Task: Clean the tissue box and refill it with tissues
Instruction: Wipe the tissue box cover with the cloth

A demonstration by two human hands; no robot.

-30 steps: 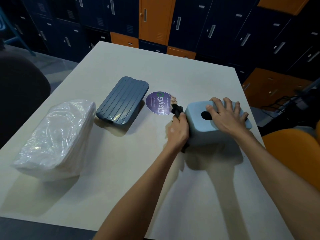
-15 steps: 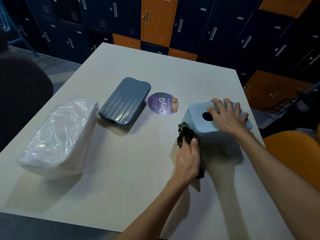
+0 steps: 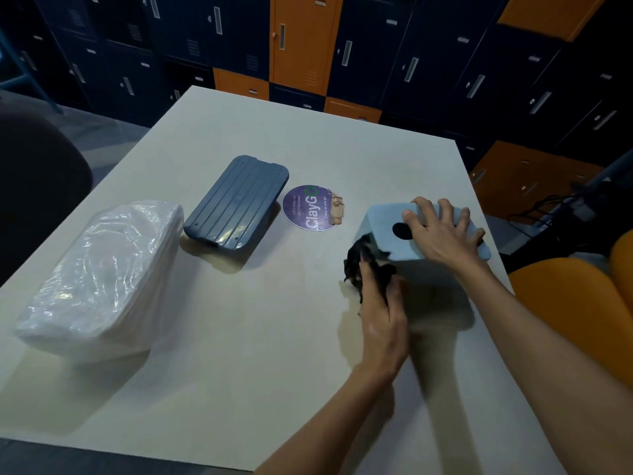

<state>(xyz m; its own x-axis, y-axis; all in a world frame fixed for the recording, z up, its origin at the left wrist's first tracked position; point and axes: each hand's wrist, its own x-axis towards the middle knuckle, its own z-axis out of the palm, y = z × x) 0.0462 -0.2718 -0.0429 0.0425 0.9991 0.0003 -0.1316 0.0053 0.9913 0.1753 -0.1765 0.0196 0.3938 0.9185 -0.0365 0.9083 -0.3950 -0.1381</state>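
Observation:
A light blue tissue box (image 3: 383, 219) with a round dark hole in its top stands at the right of the table. My right hand (image 3: 442, 231) lies spread over the box's top, fingers curled over its far edge. My left hand (image 3: 380, 310) grips a dark cloth (image 3: 356, 262) and presses it against the box's near left corner. The box's dark blue ribbed lid (image 3: 236, 204) lies flat at mid table. A clear plastic pack of white tissues (image 3: 102, 279) sits at the left.
The pale table (image 3: 239, 337) carries a round purple ClayGo sticker (image 3: 313, 207) between lid and box. An orange chair (image 3: 575, 303) stands close at the right edge, a dark chair (image 3: 37, 180) at the left. Lockers line the back.
My left hand has slid the cloth from the box's left side down to its near face, then up to the near left corner. My right hand stays on top.

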